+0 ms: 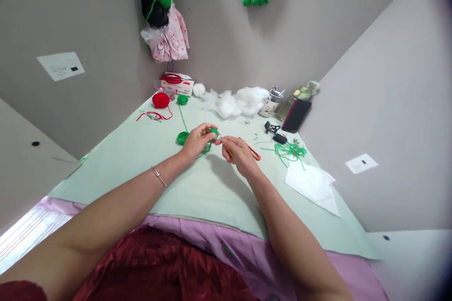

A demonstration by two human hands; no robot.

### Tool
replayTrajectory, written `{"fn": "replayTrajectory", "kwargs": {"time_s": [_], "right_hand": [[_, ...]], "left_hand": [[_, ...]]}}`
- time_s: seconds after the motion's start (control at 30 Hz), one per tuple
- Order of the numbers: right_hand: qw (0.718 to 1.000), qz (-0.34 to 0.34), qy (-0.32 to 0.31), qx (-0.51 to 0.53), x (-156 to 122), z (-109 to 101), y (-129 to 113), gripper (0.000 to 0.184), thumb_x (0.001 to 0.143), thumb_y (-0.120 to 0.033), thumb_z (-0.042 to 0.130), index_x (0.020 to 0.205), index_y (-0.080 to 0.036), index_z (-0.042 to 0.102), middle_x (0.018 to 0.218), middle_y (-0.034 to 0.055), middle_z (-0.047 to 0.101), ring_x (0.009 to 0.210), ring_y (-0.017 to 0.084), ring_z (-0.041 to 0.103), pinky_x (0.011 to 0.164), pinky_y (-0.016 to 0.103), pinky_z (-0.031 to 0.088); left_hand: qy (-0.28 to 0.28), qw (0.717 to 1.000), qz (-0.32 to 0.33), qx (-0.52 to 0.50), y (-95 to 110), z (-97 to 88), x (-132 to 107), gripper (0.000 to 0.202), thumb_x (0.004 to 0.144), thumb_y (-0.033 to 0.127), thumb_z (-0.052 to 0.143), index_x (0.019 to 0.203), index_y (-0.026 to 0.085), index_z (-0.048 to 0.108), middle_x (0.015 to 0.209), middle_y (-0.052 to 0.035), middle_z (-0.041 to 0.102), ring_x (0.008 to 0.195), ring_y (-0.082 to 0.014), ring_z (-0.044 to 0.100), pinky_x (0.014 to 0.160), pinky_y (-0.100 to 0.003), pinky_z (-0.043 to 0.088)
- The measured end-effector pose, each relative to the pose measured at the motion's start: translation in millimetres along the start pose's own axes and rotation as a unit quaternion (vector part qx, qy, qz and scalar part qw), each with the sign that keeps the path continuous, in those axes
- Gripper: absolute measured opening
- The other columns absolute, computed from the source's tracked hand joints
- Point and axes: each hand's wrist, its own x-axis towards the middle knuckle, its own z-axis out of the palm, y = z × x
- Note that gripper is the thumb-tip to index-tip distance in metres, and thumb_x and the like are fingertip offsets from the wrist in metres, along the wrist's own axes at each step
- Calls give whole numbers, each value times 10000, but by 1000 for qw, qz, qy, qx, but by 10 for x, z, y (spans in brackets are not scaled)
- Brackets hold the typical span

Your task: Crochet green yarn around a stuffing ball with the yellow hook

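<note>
My left hand (198, 140) is closed in a pinch on a small green crochet piece (213, 132) held just above the pale green table cloth (197, 188). My right hand (238, 152) is closed round a thin yellow-handled crochet hook (229, 151), its tip pointing into the green piece. A green yarn strand (181, 115) runs from the piece back to a small green yarn ball (182, 99). A flat green crochet round (182, 138) lies just left of my left hand. Orange-handled scissors (254, 152) lie right behind my right hand.
A red yarn ball (160, 99), red and green scraps (154, 115), a box (177, 85) and white stuffing (236, 101) sit at the back. A cup of tools (270, 104), bottle (294, 98), dark phone (296, 115), green offcuts (290, 151) and white paper (312, 186) lie right.
</note>
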Motion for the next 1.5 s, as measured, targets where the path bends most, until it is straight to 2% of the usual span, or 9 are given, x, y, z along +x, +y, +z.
{"fn": "replayTrajectory", "kwargs": {"time_s": [0.3, 0.53, 0.7, 0.9, 1.07, 1.23, 1.4, 1.43, 1.5], "right_hand": [[993, 53, -32, 101, 17, -10, -10, 217, 822, -372, 574, 840, -170, 653, 458, -92, 397, 417, 74, 219, 469, 259, 155], [987, 91, -58, 118, 29, -83, -62, 175, 800, -358, 574, 811, -189, 619, 486, -127, 259, 414, 68, 120, 454, 252, 170], [994, 74, -21, 81, 16, -47, -76, 185, 811, -361, 526, 784, -192, 596, 493, -113, 282, 425, 76, 155, 468, 259, 174], [996, 6, 74, -40, -96, 161, -95, 165, 836, -288, 518, 694, -212, 551, 495, -65, 392, 481, 112, 285, 511, 284, 183], [988, -27, 115, -103, -173, 290, -97, 243, 864, -288, 543, 637, -232, 474, 541, -52, 381, 544, 134, 277, 554, 298, 183], [997, -9, 26, -66, -148, 243, -111, 226, 918, -359, 474, 782, -219, 588, 505, -79, 337, 477, 123, 264, 505, 268, 225], [972, 40, -231, -17, -169, 218, -170, 343, 893, -470, 563, 893, -163, 715, 464, -95, 332, 422, 97, 277, 470, 245, 266], [967, 36, -250, -33, -174, 198, -179, 362, 915, -475, 542, 933, -163, 726, 479, -89, 350, 437, 97, 293, 483, 240, 271], [978, 1, -162, -134, -167, 118, -179, 357, 962, -445, 488, 960, -183, 729, 520, -70, 388, 483, 108, 342, 523, 242, 298]], "left_hand": [[4, 999, 24, 21, 3, 21, -22, 226, 762, 260, 728, 975, 192, 691, 820, 5, 682, 756, -130, 628, 728, -267, 484], [3, 999, 34, 34, -33, 50, -30, 224, 739, 274, 752, 933, 195, 674, 800, 8, 678, 727, -132, 619, 705, -271, 477], [-14, 999, 18, 39, -30, 79, -42, 213, 755, 280, 741, 929, 194, 653, 714, 24, 675, 662, -130, 625, 667, -267, 465], [-25, 999, 5, 30, 18, 127, -41, 150, 758, 241, 664, 898, 195, 635, 595, 48, 632, 578, -123, 583, 620, -260, 454], [-22, 999, 14, 23, 53, 130, -54, 126, 727, 223, 653, 846, 195, 623, 664, 28, 649, 587, -120, 585, 614, -258, 469], [-4, 999, 42, 16, 62, 114, -79, 170, 755, 234, 661, 919, 206, 621, 813, 3, 681, 728, -136, 617, 742, -281, 503], [46, 997, 56, -10, 46, 41, 0, 245, 743, 270, 682, 955, 217, 571, 960, -20, 675, 867, -158, 623, 862, -322, 516], [51, 997, 50, -20, 49, 20, 20, 254, 749, 286, 676, 961, 218, 554, 964, -23, 678, 857, -159, 628, 866, -337, 522], [51, 997, 36, -38, 71, -17, 50, 268, 763, 309, 665, 983, 216, 543, 973, -34, 694, 858, -164, 645, 882, -361, 526]]}}
